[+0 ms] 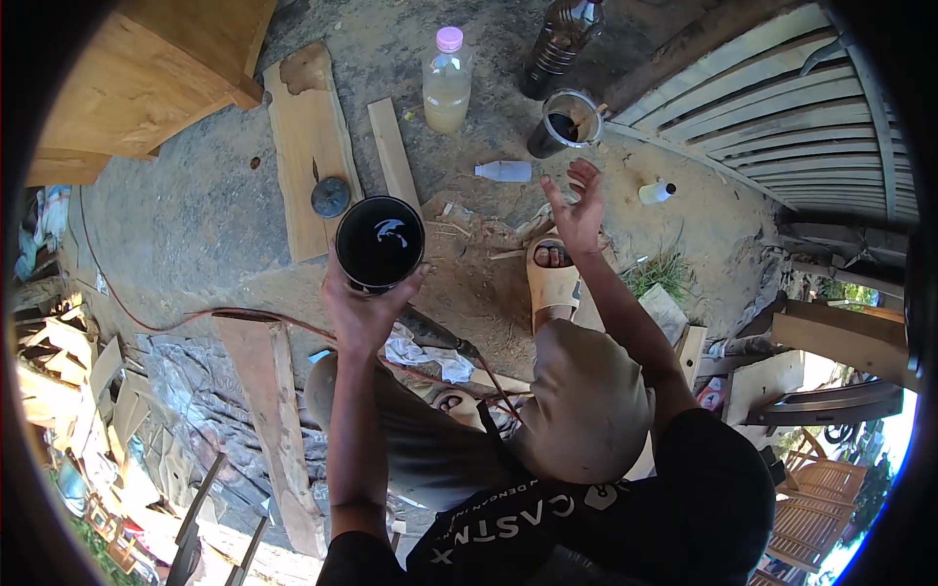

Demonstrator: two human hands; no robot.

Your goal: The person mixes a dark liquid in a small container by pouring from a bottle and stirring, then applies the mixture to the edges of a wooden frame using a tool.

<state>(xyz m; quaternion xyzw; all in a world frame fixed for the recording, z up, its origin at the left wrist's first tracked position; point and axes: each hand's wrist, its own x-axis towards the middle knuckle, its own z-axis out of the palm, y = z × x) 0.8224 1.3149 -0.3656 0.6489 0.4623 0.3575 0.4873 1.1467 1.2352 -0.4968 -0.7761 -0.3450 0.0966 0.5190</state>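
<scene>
My left hand (363, 311) is closed around a round black cup (379, 256), its open top facing up. Light glints off dark liquid inside. A dark handle (430, 330) with a hose at its end juts from beneath, so the whole looks like a spray gun with its cup uncovered. My right hand (578, 207) is raised and empty, fingers apart. Just beyond it stands a clear plastic tub (547, 142) of dark liquid with a stick (590, 125) in it. A round dark lid (330, 196) rests on a wooden board (308, 122) beside the cup.
A pink-capped bottle (447, 93) and a dark bottle (559, 49) stand at the back. Small bottles (503, 172) (657, 191) lie on the ground. A wooden cabinet (147, 78) is far left, a slatted panel (782, 117) far right. An orange hose (264, 314) crosses the left.
</scene>
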